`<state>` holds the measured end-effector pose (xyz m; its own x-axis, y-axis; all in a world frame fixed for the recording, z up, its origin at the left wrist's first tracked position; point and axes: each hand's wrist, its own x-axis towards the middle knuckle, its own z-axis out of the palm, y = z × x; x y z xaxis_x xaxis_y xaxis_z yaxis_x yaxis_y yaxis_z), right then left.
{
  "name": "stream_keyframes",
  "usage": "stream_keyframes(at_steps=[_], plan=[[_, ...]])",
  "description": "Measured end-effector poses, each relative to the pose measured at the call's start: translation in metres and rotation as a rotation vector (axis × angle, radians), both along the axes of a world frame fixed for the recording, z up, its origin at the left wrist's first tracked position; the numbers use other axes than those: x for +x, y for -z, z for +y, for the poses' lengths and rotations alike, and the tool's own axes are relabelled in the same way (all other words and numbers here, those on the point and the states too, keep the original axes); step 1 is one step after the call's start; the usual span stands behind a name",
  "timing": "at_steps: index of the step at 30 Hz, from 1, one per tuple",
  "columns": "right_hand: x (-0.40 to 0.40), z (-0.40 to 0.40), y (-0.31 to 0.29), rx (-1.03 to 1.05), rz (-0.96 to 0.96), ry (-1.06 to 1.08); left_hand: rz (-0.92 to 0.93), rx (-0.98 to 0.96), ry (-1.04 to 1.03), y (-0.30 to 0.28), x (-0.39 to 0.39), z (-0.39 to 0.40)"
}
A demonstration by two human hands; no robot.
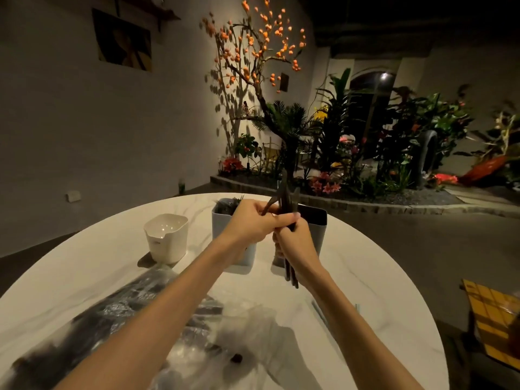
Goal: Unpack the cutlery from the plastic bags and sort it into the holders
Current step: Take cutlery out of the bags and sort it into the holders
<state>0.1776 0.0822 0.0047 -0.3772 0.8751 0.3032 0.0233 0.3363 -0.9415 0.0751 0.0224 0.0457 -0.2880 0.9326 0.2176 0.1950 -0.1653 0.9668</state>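
No readable text anywhere in your view. Wall picture [123,40] shows shapes only, no lettering. White holder [166,238] carries small mark on front, too blurred to read. Nothing else legible.

Cutlery [287,198] in the fingers: dark brown/black. Holders: cream-white one [166,238] left of fingers, 2 pale grey ones [223,235] just behind them. Table [365,291] white w/ faint grey veins. Bags [146,311] below fingers: clear, dark contents.
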Motion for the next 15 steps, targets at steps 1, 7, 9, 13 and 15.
stream_keyframes(at_steps=[1,7,9,13,15], plan=[[0.002,0.007,-0.01,-0.046,0.038,-0.011,-0.015,0.03,-0.019,-0.009,0.001,0.003],[0.011,0.081,-0.071,-0.08,0.247,0.182,-0.219,0.026,0.038,-0.025,-0.013,0.027],[0.011,0.101,-0.079,-0.037,0.283,0.155,-0.211,-0.001,0.071,-0.022,-0.014,0.03],[0.002,0.133,-0.068,-0.023,0.219,0.178,-0.173,-0.067,0.12,-0.008,-0.026,0.037],[-0.005,0.147,-0.054,-0.025,0.153,0.22,-0.161,-0.096,0.134,-0.001,-0.033,0.042]])
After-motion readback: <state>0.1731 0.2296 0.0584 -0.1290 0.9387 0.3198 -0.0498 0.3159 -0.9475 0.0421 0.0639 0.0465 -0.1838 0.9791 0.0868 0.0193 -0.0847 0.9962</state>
